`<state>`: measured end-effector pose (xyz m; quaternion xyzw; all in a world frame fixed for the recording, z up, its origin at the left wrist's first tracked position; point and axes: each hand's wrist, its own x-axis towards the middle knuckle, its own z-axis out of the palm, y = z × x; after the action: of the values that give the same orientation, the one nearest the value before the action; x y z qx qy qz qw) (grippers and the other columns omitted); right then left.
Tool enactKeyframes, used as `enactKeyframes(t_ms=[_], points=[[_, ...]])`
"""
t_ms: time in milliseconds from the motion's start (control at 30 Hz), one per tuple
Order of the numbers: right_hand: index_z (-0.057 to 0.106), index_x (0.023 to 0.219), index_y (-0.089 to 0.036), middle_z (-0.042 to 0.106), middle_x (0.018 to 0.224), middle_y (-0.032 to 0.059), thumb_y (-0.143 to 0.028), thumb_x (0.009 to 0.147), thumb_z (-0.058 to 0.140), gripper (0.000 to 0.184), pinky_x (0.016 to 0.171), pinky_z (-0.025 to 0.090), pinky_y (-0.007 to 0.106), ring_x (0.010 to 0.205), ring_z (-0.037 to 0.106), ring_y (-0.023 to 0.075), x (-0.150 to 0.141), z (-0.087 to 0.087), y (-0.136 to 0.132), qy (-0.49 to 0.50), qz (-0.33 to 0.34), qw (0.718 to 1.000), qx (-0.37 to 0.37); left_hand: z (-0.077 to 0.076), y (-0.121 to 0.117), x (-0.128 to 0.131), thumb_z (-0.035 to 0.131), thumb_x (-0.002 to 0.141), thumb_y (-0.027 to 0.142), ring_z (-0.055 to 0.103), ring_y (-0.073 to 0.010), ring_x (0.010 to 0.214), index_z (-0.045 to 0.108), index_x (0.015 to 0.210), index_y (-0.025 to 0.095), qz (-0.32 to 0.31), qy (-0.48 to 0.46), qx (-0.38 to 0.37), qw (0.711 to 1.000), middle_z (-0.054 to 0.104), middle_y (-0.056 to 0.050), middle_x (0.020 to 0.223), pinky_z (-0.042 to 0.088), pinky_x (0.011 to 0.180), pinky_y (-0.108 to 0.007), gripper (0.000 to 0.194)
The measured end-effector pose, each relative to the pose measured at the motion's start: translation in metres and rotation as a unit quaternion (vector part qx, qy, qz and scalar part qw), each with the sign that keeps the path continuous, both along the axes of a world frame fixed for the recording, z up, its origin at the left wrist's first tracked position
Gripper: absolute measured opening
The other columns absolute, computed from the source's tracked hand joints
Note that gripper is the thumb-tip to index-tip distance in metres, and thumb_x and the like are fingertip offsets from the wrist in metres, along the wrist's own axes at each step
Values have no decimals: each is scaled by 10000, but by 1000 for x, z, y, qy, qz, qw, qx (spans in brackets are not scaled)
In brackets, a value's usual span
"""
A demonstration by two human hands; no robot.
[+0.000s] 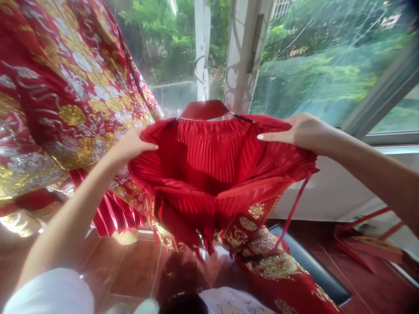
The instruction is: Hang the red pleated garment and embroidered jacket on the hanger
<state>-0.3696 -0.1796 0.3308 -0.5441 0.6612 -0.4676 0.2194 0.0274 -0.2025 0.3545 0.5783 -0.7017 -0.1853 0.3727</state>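
A red pleated skirt (pixel 209 152) hangs in front of me from a dark red hanger (pixel 205 110) with a thin metal hook. Its waist is spread wide, so the pleated inside shows. My left hand (pixel 133 143) grips the left side of the waist, thumb over the inner edge. At the opposite side, my right hand (pixel 296 131) pinches the fabric, its thumb lying inside; the other fingers of both hands are mostly hidden. Gold-embroidered panels (pixel 248 220) show on the lower outside, and a thin red tie (pixel 293 209) dangles below my right hand.
A red jacket (pixel 78 74) with gold and silver embroidery hangs close on the left. Behind the hanger are window panes and a white frame (pixel 244 56). Lower right are red embroidered cloth (pixel 278 270), a dark flat board (pixel 317 266) and a red strapped object (pixel 369 253) on the tiled floor.
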Motion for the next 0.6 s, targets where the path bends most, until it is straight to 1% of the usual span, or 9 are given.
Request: enactKeyframes(t_ms=[67,100,167,233,267,333,433,533,600], points=[[716,699,-83,466,382,-23,-311,551,882,318,398,296,228,373,400,74,1,11,0,172,-60,981,71,18,-3,10,626,606,156,562,-179,640,679,754,109,45,-130,-61,989,613,-2,616,499,764,-329,164],[730,752,-83,477,386,-28,-321,579,865,324,413,308,231,369,403,70,0,15,-1,222,-73,968,91,27,-6,15,579,619,120,542,-167,625,678,738,105,61,-185,-91,977,578,15,571,493,765,-316,156],[737,833,-77,527,417,-20,-282,607,846,324,433,332,238,359,434,72,-4,21,-3,226,-61,968,93,42,-13,24,520,619,66,524,-157,612,678,721,115,74,-277,-136,948,535,35,525,479,749,-273,194],[732,860,-67,596,477,14,-197,594,845,317,441,349,233,366,484,83,-12,21,-7,169,-31,979,111,49,-23,31,498,606,33,528,-155,605,681,721,137,67,-337,-146,928,546,44,523,456,707,-227,240],[726,861,-61,626,512,37,-151,593,837,304,443,355,224,378,507,86,-16,21,-9,129,-11,984,123,49,-28,35,490,604,24,536,-153,610,689,744,145,50,-355,-140,923,573,47,544,444,689,-212,272],[713,851,-51,661,563,70,-72,617,801,250,456,368,200,407,539,80,-25,19,-15,47,31,988,146,43,-39,41,486,612,24,557,-148,640,700,801,149,8,-371,-122,921,628,49,610,424,668,-199,312],[693,871,-57,672,581,69,25,705,676,186,481,381,170,435,560,64,-34,18,-24,-26,86,982,167,26,-51,50,493,625,44,553,-143,653,684,775,125,-51,-361,-78,928,647,28,652,411,656,-211,256],[671,863,-66,672,583,59,71,732,556,221,468,366,146,431,560,59,-37,16,-30,-36,119,974,192,3,-57,58,606,645,156,551,-160,651,674,736,126,-94,-341,-35,935,647,-3,653,439,668,-249,118],[658,807,-69,657,558,48,58,715,528,204,438,336,134,414,543,58,-38,12,-34,-26,143,968,206,-11,-56,61,696,631,277,593,-194,705,699,814,148,-127,-309,6,943,683,-25,728,471,708,-286,224]])
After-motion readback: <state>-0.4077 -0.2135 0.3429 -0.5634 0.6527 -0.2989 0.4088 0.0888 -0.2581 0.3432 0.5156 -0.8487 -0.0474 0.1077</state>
